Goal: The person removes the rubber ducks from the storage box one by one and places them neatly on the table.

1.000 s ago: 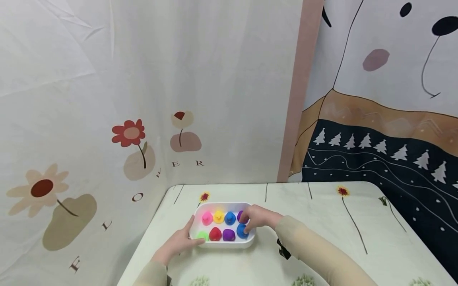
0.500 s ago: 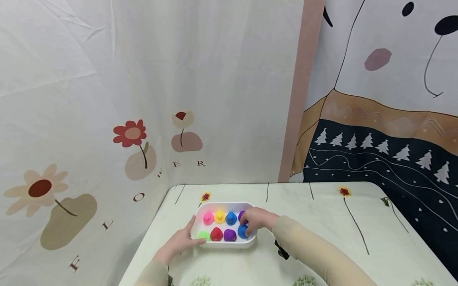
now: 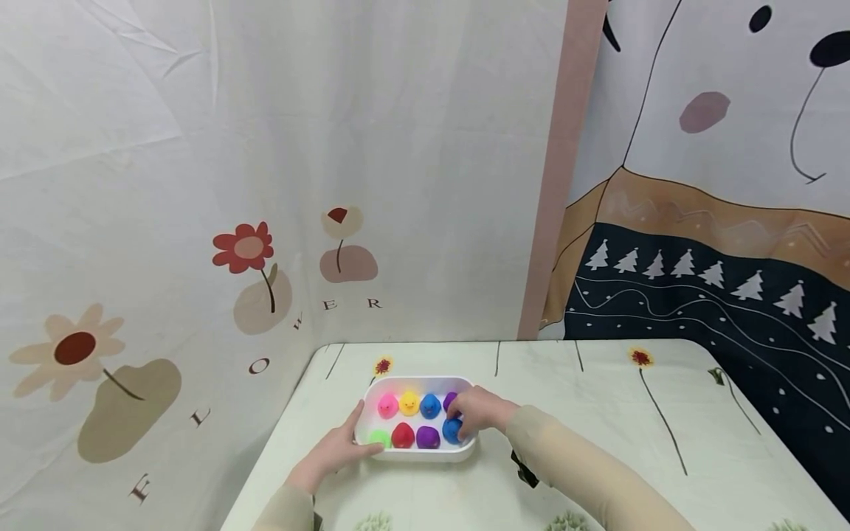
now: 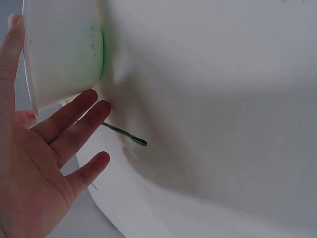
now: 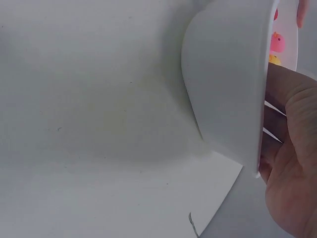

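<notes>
A white tray [image 3: 425, 456] on the table holds small toy ducks in two rows. At the back are a pink duck [image 3: 388, 405], a yellow duck [image 3: 409, 403], a blue duck [image 3: 430, 406] and a partly hidden purple one. The front row has green, red [image 3: 402, 436], purple [image 3: 428, 437] and blue [image 3: 451, 431]. My left hand [image 3: 337, 448] holds the tray's left end, thumb over the near rim; fingertips touch its outer wall in the left wrist view. My right hand [image 3: 481, 410] reaches over the right rim, its thumb and fingers around the front-row blue duck; contact is partly hidden.
The table [image 3: 564, 435] wears a pale flower-printed cloth. Printed curtains [image 3: 432, 184] hang close behind it and at the left. A black strap [image 3: 524, 470] shows under my right sleeve.
The right-hand fingers shift slightly on the front-row blue duck, which appears to turn a little. The left hand keeps its place on the tray; the head view drifts slightly.
</notes>
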The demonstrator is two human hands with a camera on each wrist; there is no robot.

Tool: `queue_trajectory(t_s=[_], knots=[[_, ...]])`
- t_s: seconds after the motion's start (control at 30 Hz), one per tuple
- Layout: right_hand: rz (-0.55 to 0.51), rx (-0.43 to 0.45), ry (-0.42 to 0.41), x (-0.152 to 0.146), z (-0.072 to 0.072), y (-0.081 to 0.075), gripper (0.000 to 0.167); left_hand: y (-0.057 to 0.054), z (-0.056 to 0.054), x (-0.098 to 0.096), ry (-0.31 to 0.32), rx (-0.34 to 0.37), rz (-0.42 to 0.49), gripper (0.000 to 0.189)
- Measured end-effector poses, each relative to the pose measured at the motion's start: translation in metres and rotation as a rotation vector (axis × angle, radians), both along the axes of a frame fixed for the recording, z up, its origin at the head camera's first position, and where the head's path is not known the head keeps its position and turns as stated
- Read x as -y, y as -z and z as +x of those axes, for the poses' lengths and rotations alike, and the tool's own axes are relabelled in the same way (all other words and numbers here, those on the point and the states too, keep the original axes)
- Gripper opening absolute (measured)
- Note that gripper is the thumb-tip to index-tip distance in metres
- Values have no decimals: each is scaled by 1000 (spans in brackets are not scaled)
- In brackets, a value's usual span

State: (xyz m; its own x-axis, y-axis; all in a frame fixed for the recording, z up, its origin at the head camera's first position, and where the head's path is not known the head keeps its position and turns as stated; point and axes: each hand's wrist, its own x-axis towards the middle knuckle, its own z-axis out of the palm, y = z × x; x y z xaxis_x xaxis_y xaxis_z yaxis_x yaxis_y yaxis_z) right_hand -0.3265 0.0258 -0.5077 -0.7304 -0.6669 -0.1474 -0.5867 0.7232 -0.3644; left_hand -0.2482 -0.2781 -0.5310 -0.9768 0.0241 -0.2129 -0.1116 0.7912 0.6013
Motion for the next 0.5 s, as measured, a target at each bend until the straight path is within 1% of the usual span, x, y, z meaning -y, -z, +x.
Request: queue_trajectory(t_s=[0.17,0.4,0.5], knots=[[-2,-12,5,0,-1,5,26,1,1,0,-4,1,4,110],[27,-55,-16,1,-2,10,24,0,2,0,-8,-11,22,108],[26,-43,-6,2,-2,10,24,0,2,0,-8,-12,26,109]])
